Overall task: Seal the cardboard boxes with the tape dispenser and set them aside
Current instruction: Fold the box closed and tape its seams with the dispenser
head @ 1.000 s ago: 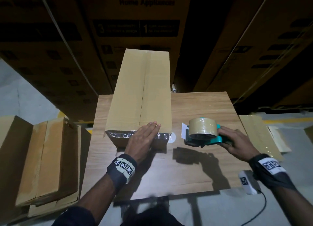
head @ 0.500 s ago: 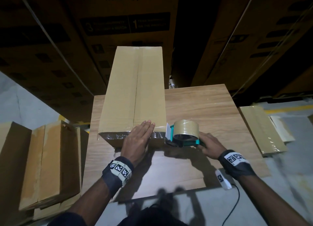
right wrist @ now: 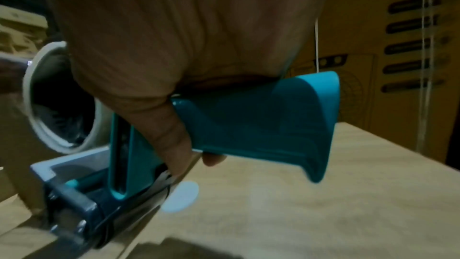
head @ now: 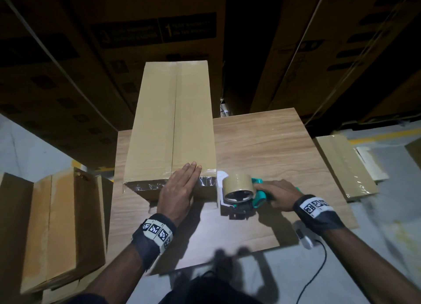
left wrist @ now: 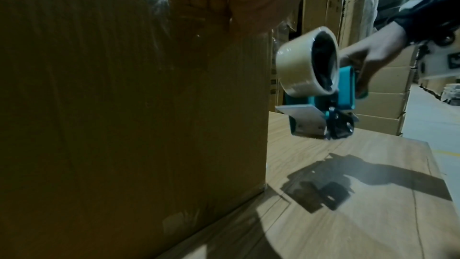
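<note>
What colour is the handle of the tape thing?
The tape dispenser handle is teal, a blue-green. The right wrist view shows it best.

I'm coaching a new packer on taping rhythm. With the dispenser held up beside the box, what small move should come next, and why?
Probably bring the tape dispenser left until its front meets the near end face of the cardboard box, in line with the top seam. The right hand grips it clear of the table, just off the box's right corner, the left hand lies flat on the near edge, and the seam looks untaped.
</note>
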Motion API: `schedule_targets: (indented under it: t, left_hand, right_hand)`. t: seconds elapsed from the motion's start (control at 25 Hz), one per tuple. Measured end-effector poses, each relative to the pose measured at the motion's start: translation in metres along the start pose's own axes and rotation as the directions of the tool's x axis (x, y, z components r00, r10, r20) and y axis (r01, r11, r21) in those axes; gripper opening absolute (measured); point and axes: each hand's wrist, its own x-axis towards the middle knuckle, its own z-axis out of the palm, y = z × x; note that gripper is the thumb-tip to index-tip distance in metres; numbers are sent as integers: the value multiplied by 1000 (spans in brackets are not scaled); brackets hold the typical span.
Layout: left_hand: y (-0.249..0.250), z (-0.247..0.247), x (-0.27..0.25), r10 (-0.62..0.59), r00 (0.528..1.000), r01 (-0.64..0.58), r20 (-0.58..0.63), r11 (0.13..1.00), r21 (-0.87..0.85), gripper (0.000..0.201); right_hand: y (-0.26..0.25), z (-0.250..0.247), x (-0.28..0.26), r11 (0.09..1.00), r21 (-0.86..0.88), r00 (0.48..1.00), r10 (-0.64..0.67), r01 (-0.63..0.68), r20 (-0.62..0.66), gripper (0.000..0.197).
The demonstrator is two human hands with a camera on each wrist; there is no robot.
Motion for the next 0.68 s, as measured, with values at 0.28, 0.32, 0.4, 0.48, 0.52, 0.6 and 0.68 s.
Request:
schedule_targets:
  t: [0.28,0.32,0.4,0.48,0.52,0.6,0.68]
  left_hand:
    - [8,1,7,2,999,-2,43,1000,-2,94]
    - [10,3,8,-1,999,1,46,1000,3,93]
    - [11,3,8,5,1000,-6,24,1000,14,88]
    - [8,3,6,33,999,-33,22,999,-2,73]
    - [3,2,4,41,998,-41,52,999,5,66]
    - [-11,-4,-2,12,993,-20,118,997,72,66]
    - [-31,-20,-13,-62,990,49,128,994,98,76]
  right_hand:
    - [-4,90,12,317,927,890,455,-203,39,52]
    - [-7,101,20,211,954,870,485,-213,87,53]
    - [-11,113,31,124,963,843,519,-239,143,60]
    - [-8,123,40,81,970,840,520,-229,155,72]
    - [-11,123,41,69,970,839,519,-234,165,70]
    - [-6,138,49,63,964,810,559,-257,179,59]
    - [0,148,53,37,952,775,592,-302,223,74]
